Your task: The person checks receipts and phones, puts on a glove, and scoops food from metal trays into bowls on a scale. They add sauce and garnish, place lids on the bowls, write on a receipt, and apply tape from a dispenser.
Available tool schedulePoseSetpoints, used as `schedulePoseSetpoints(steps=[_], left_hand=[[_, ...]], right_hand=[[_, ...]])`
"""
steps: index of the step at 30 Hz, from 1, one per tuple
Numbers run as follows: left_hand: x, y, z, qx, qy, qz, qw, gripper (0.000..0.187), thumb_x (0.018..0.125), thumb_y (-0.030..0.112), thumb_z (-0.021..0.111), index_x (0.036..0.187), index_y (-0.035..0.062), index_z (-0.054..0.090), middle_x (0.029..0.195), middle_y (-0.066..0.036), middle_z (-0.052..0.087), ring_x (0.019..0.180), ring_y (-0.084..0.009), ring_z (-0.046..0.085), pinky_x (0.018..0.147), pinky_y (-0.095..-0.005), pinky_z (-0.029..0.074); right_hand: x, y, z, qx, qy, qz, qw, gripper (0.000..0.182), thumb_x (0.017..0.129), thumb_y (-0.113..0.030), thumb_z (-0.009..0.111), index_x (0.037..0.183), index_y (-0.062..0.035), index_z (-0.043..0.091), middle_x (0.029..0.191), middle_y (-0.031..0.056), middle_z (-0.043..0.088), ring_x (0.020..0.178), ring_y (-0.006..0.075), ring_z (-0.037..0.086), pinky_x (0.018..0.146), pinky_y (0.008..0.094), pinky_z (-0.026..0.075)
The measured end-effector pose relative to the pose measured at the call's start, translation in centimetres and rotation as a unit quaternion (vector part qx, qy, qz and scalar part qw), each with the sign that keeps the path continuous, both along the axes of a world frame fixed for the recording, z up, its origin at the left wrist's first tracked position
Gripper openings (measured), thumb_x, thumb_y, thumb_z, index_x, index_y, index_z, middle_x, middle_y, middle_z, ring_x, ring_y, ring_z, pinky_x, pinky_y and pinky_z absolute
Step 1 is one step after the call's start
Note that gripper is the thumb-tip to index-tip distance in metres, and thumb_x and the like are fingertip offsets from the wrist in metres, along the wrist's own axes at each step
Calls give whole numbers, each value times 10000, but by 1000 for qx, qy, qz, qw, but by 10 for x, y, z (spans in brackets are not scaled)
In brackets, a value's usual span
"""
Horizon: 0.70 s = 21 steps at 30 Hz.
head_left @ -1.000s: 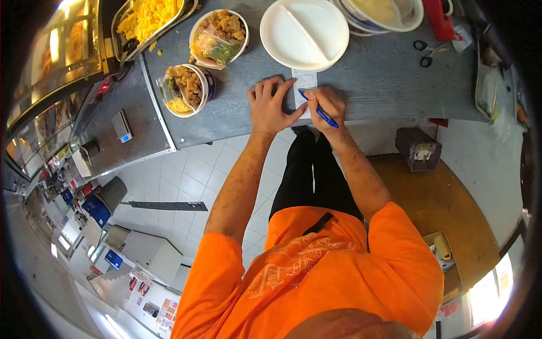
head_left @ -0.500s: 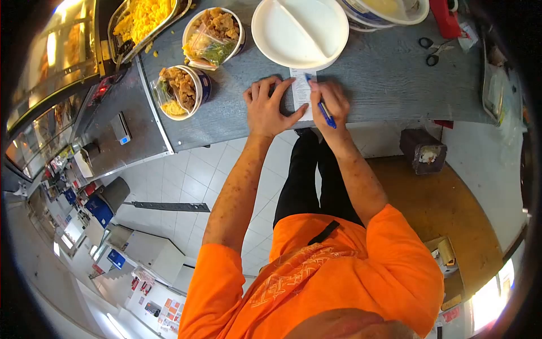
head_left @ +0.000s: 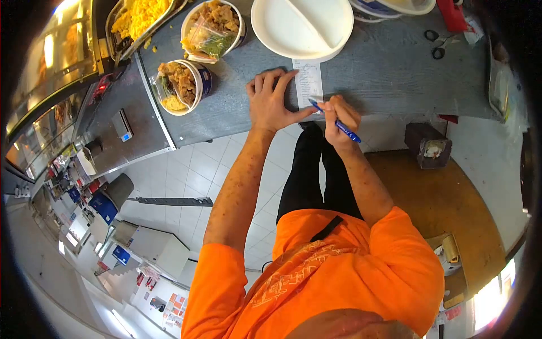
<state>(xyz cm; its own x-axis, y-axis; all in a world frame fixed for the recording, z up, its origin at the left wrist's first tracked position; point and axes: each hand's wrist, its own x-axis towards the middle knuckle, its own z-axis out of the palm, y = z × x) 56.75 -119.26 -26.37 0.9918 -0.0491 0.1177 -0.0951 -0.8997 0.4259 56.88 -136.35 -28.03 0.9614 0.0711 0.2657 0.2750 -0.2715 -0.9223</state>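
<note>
A narrow printed paper slip point(head_left: 307, 82), like a receipt, lies on the grey counter with pen marks on it. My left hand point(head_left: 271, 103) rests flat with fingers spread, its thumb and index fingertip at the slip's left edge. Gripped in my right hand point(head_left: 342, 118) is a blue pen point(head_left: 349, 132), its tip over the lower part of the slip. A white round container with a divider point(head_left: 276, 28) stands just beyond, covering the slip's top end. To the left are two tubs of food, an upper tub point(head_left: 241, 35) and a lower tub point(head_left: 205, 81).
A foil tray point(head_left: 112, 40) of yellow food sits at the upper left. Scissors point(head_left: 438, 52) and a red object point(head_left: 451, 17) lie at the upper right. A small scale point(head_left: 122, 125) is on the lower left surface. Below the counter's right side stands a bin point(head_left: 420, 138).
My right hand and the pen have moved down the slip, toward the counter's front edge, uncovering more of the print. My left hand stays spread in nearly the same place.
</note>
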Motion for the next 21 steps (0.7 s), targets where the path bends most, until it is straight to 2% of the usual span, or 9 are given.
schedulePoseSetpoints(steps=[2,3,7,9,12,14,16,20,21], left_hand=[[-1,0,-3,-3,-1,0,1000,752,468,551,779,1086,156,611,1049,-37,527,1006,-250,457,866,-432,313],[-1,1,-3,-4,-5,1,1000,770,458,564,780,1090,158,609,1052,-34,526,1008,-250,456,869,-436,311],[0,0,-3,2,-5,-7,1000,793,434,533,800,1114,176,601,1061,-34,502,998,-248,449,856,-419,310],[0,0,-5,0,-9,-3,1000,799,424,524,805,1114,175,601,1060,-31,502,1000,-246,448,857,-419,311],[0,1,-5,3,2,-5,1000,803,424,522,806,1119,176,600,1060,-30,504,1003,-242,448,858,-417,312],[0,0,-5,-1,1,-7,1000,814,419,535,805,1120,177,600,1061,-29,504,1006,-242,447,860,-416,312],[-1,1,-6,-4,0,-5,1000,824,414,548,805,1122,178,599,1061,-28,504,1008,-243,447,862,-414,312],[0,2,-8,6,-7,-8,1000,869,399,616,794,1122,172,603,1066,-30,511,1022,-242,448,874,-418,310],[-1,1,-7,-3,-12,-8,1000,881,396,635,789,1121,169,605,1068,-31,514,1025,-242,450,878,-420,310]], right_hand=[[-7,-2,-4,-9,-37,58,998,182,853,-10,528,679,43,532,567,121,478,491,233,499,449,331,375],[-9,1,-5,15,-36,41,998,147,832,17,542,687,39,534,552,112,434,481,226,452,453,338,347],[-5,4,-8,1,-66,48,997,119,806,39,561,689,34,539,553,105,439,480,237,450,467,338,355],[-4,6,-12,-34,-125,27,991,109,789,50,573,688,28,539,551,105,435,478,244,442,476,337,356],[-5,3,-8,19,-92,33,995,104,779,58,573,687,23,539,551,107,439,474,246,440,476,338,358],[-7,1,-9,0,-94,82,992,97,770,64,568,686,27,539,552,107,449,479,245,461,468,334,363],[-9,1,-7,-11,-52,-14,998,134,768,71,562,654,24,511,549,103,449,483,246,473,458,340,369],[-7,-2,-14,8,-116,29,993,135,784,79,548,663,33,511,570,114,469,493,243,498,445,345,387],[-12,-4,-14,-21,-55,-15,998,126,794,68,556,678,36,520,594,119,496,500,242,511,444,331,392]])
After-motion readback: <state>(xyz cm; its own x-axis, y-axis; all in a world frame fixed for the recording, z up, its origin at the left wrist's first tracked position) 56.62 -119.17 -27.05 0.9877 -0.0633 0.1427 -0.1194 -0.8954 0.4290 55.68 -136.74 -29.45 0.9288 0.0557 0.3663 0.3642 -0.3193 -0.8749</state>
